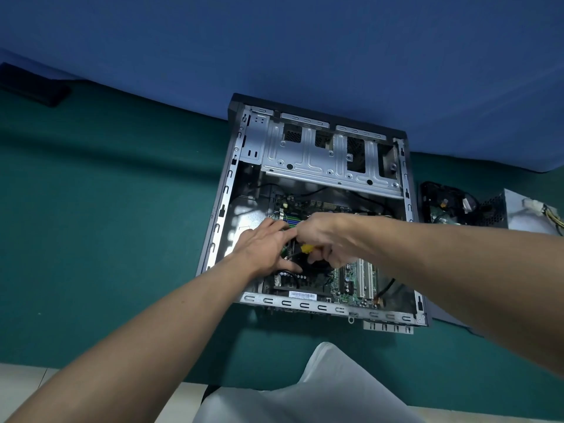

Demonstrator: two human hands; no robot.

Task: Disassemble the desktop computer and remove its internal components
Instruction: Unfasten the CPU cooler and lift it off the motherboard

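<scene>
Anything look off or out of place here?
Nothing looks damaged or spilled. One oddity: a slotted metal strip pokes out beneath the near edge of the case; I can't tell if it's loose. The power supply lies outside on the mat, right of the case, expected mid-teardown. The right hand grips a screwdriver inside.

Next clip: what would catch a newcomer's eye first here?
The open computer case lies mid-frame on a green surface, motherboard exposed. Both hands meet inside it: the right hand holds a yellow-handled screwdriver, and the left hand rests beside it. A power supply sits outside the case, to its right.
</scene>
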